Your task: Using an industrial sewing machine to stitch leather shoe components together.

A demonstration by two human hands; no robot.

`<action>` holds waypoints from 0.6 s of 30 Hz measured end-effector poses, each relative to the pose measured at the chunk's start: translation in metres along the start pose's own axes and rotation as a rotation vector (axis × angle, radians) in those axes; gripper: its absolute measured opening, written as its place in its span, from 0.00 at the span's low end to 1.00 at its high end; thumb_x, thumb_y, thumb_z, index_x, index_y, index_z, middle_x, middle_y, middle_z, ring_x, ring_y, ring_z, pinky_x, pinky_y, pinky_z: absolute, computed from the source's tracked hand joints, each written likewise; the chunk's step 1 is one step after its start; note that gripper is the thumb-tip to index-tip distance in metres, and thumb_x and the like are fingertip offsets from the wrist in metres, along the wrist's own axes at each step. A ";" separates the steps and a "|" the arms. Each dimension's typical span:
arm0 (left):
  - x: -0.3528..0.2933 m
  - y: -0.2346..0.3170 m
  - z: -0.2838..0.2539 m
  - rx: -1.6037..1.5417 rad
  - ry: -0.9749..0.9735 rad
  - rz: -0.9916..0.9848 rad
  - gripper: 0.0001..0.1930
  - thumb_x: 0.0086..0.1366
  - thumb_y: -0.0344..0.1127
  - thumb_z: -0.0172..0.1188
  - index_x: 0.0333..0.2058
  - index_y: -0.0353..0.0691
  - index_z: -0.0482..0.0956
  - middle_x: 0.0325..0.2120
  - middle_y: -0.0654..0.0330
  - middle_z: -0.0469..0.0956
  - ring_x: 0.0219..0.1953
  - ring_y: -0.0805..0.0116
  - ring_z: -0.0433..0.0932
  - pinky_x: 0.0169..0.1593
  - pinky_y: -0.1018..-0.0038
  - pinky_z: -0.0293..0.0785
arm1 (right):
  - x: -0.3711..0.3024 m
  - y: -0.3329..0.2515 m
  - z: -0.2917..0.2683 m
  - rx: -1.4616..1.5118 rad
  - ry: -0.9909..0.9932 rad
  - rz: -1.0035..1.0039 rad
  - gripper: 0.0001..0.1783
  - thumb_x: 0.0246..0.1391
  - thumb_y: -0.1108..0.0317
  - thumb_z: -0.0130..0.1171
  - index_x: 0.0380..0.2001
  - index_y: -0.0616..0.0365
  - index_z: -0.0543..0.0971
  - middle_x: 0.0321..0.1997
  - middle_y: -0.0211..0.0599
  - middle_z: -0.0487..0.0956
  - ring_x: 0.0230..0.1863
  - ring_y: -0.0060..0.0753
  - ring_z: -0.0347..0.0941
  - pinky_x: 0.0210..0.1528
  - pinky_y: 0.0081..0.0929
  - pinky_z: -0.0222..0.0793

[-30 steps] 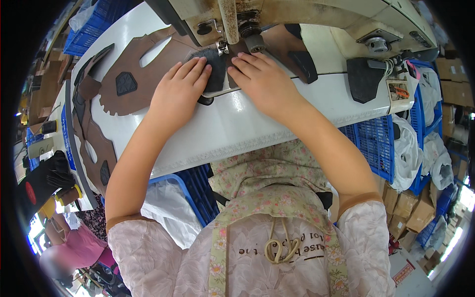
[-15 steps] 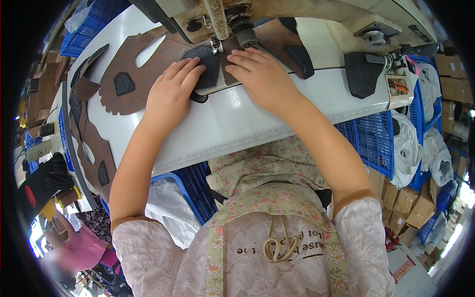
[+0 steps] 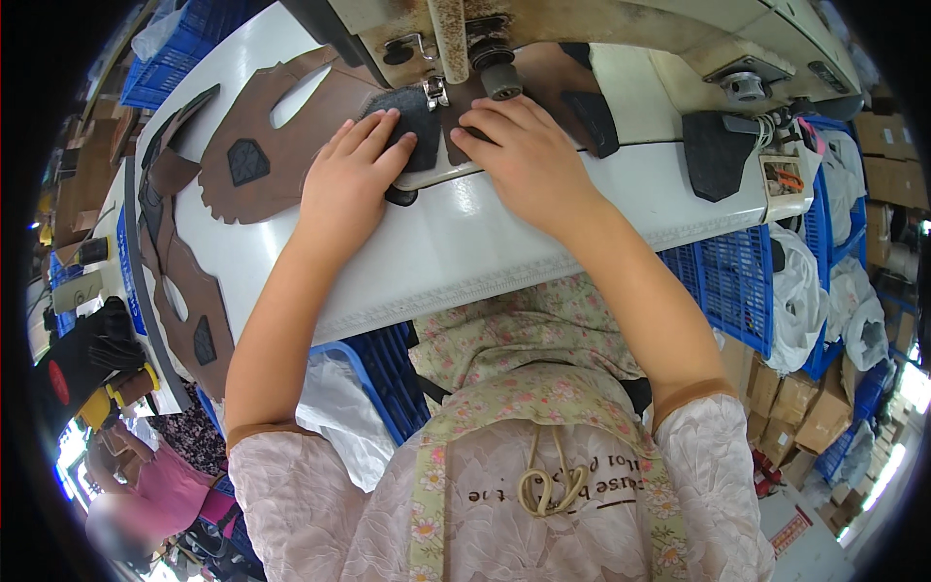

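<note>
My left hand point(image 3: 347, 184) lies on a brown leather piece point(image 3: 257, 107) and the edge of a black textured patch point(image 3: 415, 128), fingers stretched out. My right hand point(image 3: 531, 167) presses on the brown leather to the right of the presser foot point(image 3: 435, 93), its fingers slightly bent and its palm near the table's front. The foot of the sewing machine point(image 3: 621, 21) stands between both hands, at the patch's upper right corner. Whether the needle is down in the material cannot be made out. A dark pad sits on the leather's right end.
A loose black piece point(image 3: 716, 155) lies on the white table point(image 3: 456, 252) at right. More brown cut pieces point(image 3: 184, 291) hang over the left edge. Blue crates point(image 3: 722, 281) with white bags point(image 3: 797, 291) stand at right. A person in pink point(image 3: 165, 475) is at lower left.
The view has shifted slightly, moving the scene a little to the right. My right fingers are a bit more bent. Both hands stay on the leather beside the presser foot.
</note>
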State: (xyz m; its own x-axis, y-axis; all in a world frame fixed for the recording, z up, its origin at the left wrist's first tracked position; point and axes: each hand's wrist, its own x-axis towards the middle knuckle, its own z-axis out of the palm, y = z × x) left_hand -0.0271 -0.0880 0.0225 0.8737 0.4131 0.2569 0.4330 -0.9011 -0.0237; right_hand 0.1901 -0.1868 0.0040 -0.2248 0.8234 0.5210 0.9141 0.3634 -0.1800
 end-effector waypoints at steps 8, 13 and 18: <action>0.000 0.004 -0.007 -0.023 -0.050 -0.038 0.27 0.51 0.21 0.54 0.53 0.43 0.76 0.55 0.55 0.74 0.59 0.55 0.71 0.59 0.58 0.70 | 0.000 0.003 -0.001 -0.059 -0.020 0.001 0.13 0.49 0.70 0.55 0.38 0.53 0.83 0.45 0.28 0.81 0.57 0.32 0.71 0.68 0.40 0.57; -0.004 -0.001 -0.011 -0.072 -0.125 0.031 0.30 0.51 0.24 0.55 0.56 0.45 0.74 0.56 0.54 0.73 0.59 0.54 0.70 0.55 0.62 0.74 | -0.002 0.006 0.003 -0.038 -0.003 0.006 0.13 0.48 0.69 0.55 0.37 0.52 0.83 0.46 0.27 0.82 0.57 0.31 0.71 0.67 0.41 0.58; -0.004 0.001 -0.009 0.026 -0.091 0.076 0.30 0.52 0.24 0.55 0.57 0.46 0.74 0.56 0.54 0.72 0.60 0.55 0.70 0.54 0.63 0.74 | -0.002 0.009 0.006 0.012 0.042 0.008 0.12 0.48 0.69 0.55 0.36 0.53 0.84 0.45 0.28 0.83 0.58 0.32 0.71 0.64 0.41 0.62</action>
State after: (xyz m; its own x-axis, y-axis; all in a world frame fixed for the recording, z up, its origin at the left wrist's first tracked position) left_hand -0.0320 -0.0917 0.0297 0.9201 0.3554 0.1644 0.3697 -0.9269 -0.0649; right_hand 0.1972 -0.1827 -0.0042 -0.2033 0.8072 0.5542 0.9115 0.3627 -0.1939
